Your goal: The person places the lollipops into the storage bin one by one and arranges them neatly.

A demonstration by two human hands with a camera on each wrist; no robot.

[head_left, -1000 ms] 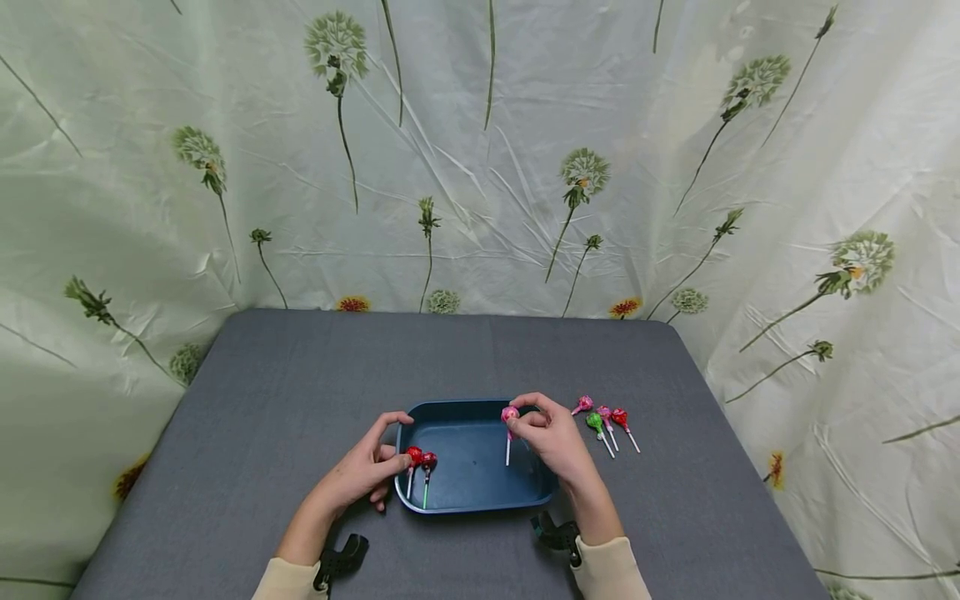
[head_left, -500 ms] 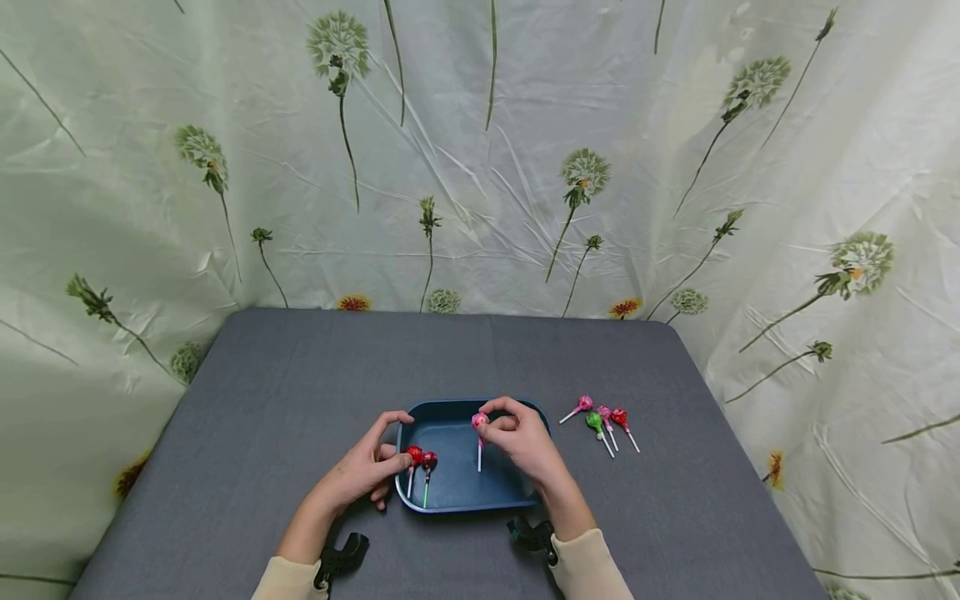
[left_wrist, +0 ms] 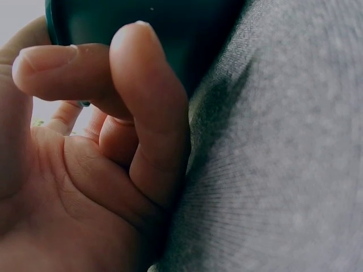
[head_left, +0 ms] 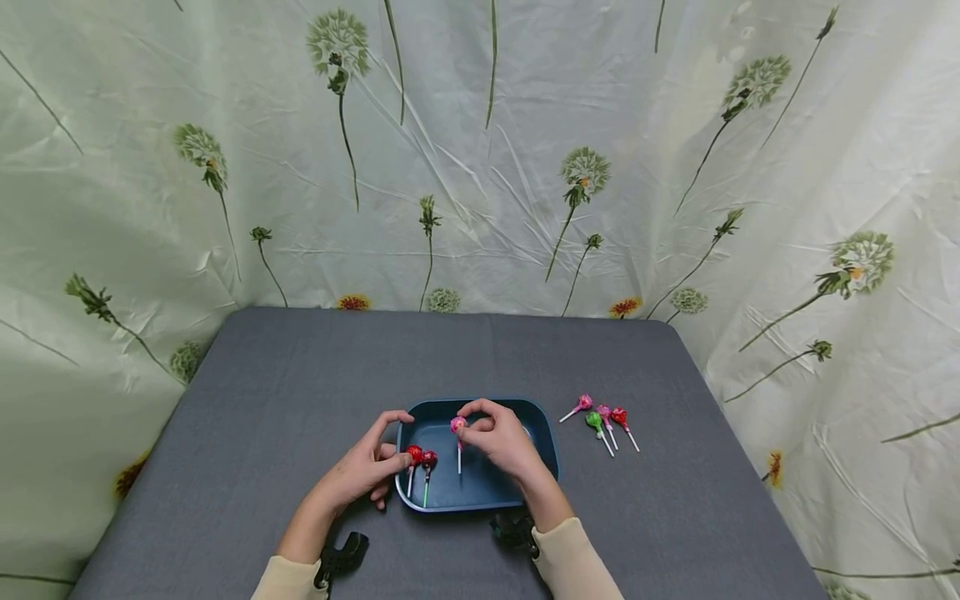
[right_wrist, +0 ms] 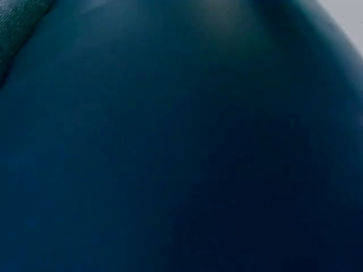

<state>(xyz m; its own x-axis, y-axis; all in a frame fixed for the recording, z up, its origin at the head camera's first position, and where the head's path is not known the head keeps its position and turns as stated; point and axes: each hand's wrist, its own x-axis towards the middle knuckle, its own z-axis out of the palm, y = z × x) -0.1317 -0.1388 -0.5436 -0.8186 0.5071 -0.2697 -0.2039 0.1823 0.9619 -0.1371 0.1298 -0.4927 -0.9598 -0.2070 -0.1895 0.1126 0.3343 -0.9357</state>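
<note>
A blue tray (head_left: 472,507) lies on the grey table. My left hand (head_left: 356,475) grips its left side, the thumb over the wall and beside a red lollipop (head_left: 414,454); whether thumb and candy touch I cannot tell. Close by lies a dark red lollipop (head_left: 428,459) with a green stick. Over the tray, my right hand (head_left: 510,446) pinches a pink lollipop (head_left: 457,425) by its head, stick pointing down. In the left wrist view, curled fingers of the left hand (left_wrist: 102,153) are beside the tray (left_wrist: 193,28). The blurred tray (right_wrist: 113,141) fills the right wrist view, without the hand.
Right of the tray, a pink lollipop (head_left: 585,402), another pink one (head_left: 604,412), a green one (head_left: 594,421) and a red one (head_left: 618,417) lie on the table (head_left: 337,358). A flower-printed curtain (head_left: 487,167) hangs behind the table.
My right hand has moved left across the tray with the pink lollipop, towards the two red ones. The left hand has stayed in place.
</note>
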